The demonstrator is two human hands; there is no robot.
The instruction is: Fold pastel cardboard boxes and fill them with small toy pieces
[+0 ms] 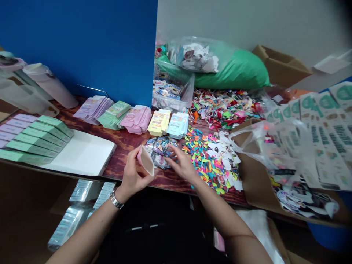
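My left hand (134,176) is closed around a small pink paper box (145,161), squeezed so that its open mouth gapes toward me. Its pale inside shows, and I cannot see anything in it. Over a pile of small shiny printed packets (161,161), my right hand (181,163) reaches with fingers apart, the tips at the pile's right side. Behind the pile stand stacks of flat boxes: purple (93,108), green (114,113), pink (136,119), yellow (159,122) and blue (178,124).
Many small colourful pieces (203,161) and white cutouts (224,150) lie to the right, beside a cardboard box (253,176). On the left, a white tray (82,150) bears rows of green and purple boxes (41,139). A blue panel (82,44) rises behind.
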